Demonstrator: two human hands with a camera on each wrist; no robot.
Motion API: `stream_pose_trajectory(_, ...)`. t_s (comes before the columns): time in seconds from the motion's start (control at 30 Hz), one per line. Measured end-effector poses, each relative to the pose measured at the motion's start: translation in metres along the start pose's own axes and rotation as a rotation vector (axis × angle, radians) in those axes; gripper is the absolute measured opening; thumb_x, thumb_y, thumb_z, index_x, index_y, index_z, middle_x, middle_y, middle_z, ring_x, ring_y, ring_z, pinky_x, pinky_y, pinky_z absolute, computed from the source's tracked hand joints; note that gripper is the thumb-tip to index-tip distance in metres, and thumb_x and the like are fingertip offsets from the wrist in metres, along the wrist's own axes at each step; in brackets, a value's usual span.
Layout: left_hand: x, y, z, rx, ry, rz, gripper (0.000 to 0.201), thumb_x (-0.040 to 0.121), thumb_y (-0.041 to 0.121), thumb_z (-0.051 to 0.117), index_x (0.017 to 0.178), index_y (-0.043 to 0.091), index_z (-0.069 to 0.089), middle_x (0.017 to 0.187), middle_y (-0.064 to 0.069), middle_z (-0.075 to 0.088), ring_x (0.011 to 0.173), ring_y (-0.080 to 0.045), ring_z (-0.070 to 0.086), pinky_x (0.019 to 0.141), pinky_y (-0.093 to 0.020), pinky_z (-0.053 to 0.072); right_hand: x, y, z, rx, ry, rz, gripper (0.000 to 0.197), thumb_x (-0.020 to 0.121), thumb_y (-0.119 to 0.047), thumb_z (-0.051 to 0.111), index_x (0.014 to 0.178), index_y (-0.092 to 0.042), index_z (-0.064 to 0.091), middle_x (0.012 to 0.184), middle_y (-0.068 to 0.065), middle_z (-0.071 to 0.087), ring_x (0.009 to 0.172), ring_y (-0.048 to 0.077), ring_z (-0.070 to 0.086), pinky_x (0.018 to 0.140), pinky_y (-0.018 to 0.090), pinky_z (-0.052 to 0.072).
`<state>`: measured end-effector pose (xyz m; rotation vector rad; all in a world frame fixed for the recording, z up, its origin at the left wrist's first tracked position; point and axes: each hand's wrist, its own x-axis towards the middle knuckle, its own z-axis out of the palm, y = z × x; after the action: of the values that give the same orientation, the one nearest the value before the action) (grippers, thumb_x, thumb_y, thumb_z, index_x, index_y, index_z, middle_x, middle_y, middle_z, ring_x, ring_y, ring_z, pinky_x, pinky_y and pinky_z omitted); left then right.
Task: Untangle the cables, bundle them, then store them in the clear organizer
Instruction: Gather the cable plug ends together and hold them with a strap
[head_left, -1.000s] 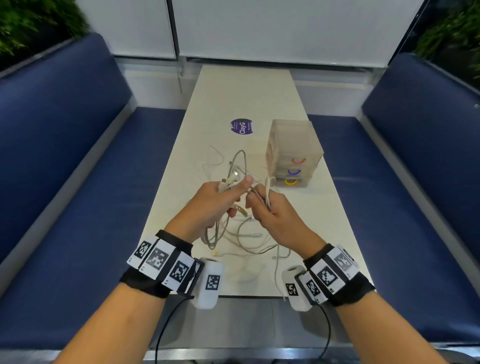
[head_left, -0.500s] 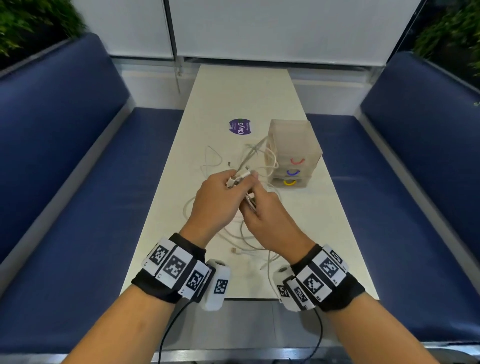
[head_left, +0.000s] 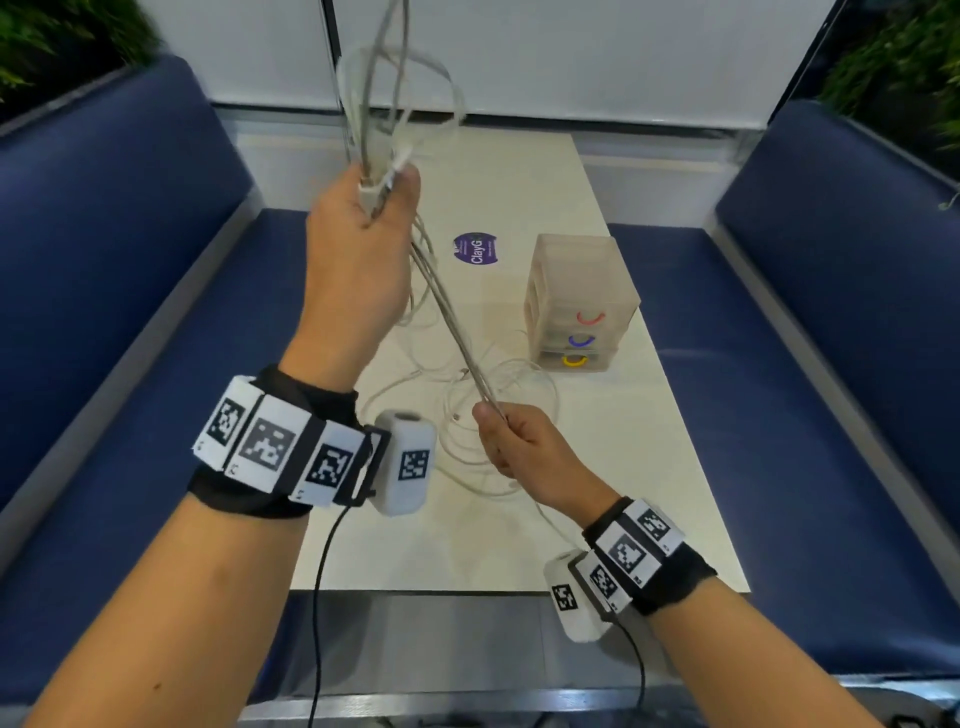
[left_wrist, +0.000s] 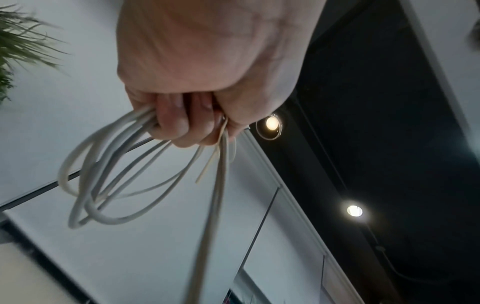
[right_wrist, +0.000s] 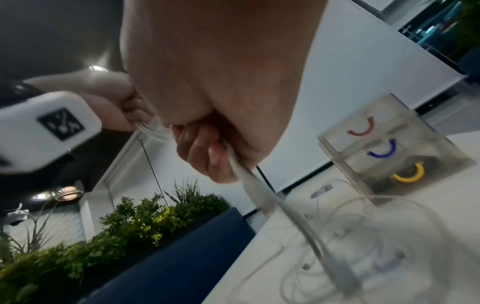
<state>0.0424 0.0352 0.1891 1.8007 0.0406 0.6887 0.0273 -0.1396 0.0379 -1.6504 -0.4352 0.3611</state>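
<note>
My left hand (head_left: 382, 195) is raised high over the table and grips a bunch of grey-white cable loops (head_left: 384, 93), which rise out of its fist (left_wrist: 187, 127). From that fist taut cable strands (head_left: 449, 322) run down to my right hand (head_left: 493, 421), which pinches them low above the table (right_wrist: 223, 156). More thin white cables (head_left: 498, 415) lie tangled on the table under my right hand. The clear organizer (head_left: 579, 301), with red, blue and yellow drawer handles (right_wrist: 384, 152), stands to the right of the cables, its drawers pushed in.
The narrow white table (head_left: 519, 545) runs away from me between two blue benches (head_left: 130, 338). A purple round sticker (head_left: 475, 249) lies beyond the organizer's left side. Plants (right_wrist: 130, 222) stand behind the left bench.
My left hand has lifted the cable loops high off the table. My right hand has pulled down and towards me, so the strands between the hands are stretched tight.
</note>
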Motion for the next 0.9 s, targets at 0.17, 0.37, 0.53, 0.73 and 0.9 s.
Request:
stream_pose_trajectory(0.17, 0.002, 0.01, -0.009, 0.0, 0.028, 0.043, 0.034, 0.103, 0.028, 0.053, 0.071, 0.028, 0.044, 0.058, 0.013, 0.038, 0.054, -0.004, 0.036, 0.056, -0.023, 0.035, -0.01, -0.005, 0.006, 0.05, -0.021, -0.012, 0.041, 0.104, -0.038, 0.036, 0.068, -0.019, 0.032, 0.057, -0.006, 0.028, 0.048, 0.004, 0.023, 0.044, 0.016, 0.022)
stream_pose_trajectory(0.37, 0.001, 0.008, -0.033, -0.068, 0.012, -0.054, 0.031, 0.102, 0.033, 0.054, 0.074, 0.024, 0.047, 0.063, -0.002, 0.041, 0.05, -0.019, 0.039, 0.047, -0.027, 0.033, -0.028, -0.031, -0.002, 0.156, -0.133, -0.058, 0.044, 0.103, -0.048, 0.031, 0.079, -0.012, 0.038, 0.063, -0.004, 0.027, 0.053, 0.009, 0.021, 0.047, 0.021, 0.016)
stream_pose_trajectory(0.53, 0.0, 0.014, -0.045, -0.1, 0.059, -0.043, 0.029, 0.104, 0.028, 0.052, 0.076, 0.022, 0.05, 0.063, -0.001, 0.045, 0.04, -0.003, 0.043, 0.041, -0.017, 0.036, -0.02, -0.067, -0.017, -0.013, -0.008, -0.337, 0.03, 0.101, -0.038, 0.044, 0.075, -0.025, 0.052, 0.064, -0.008, 0.038, 0.055, 0.006, 0.032, 0.052, 0.015, 0.029)
stream_pose_trajectory(0.73, -0.006, 0.003, -0.036, 0.035, 0.07, -0.02, 0.031, 0.101, 0.033, 0.053, 0.071, 0.026, 0.047, 0.062, 0.0, 0.041, 0.059, -0.02, 0.04, 0.056, -0.035, 0.036, 0.004, -0.117, -0.031, -0.237, 0.235, -0.6, 0.045, 0.101, -0.023, 0.042, 0.064, 0.003, 0.044, 0.056, 0.02, 0.033, 0.052, 0.028, 0.03, 0.05, 0.039, 0.026)
stream_pose_trajectory(0.9, -0.024, -0.024, -0.018, 0.12, -0.016, -0.086, 0.041, 0.099, 0.033, 0.054, 0.072, 0.003, 0.048, 0.06, 0.001, 0.044, 0.057, -0.014, 0.038, 0.057, -0.031, 0.031, 0.021, -0.137, -0.025, -0.019, 0.338, -0.66, 0.042, 0.097, -0.027, 0.044, 0.055, -0.028, 0.041, 0.05, 0.006, 0.025, 0.05, 0.014, 0.023, 0.052, 0.025, 0.023)
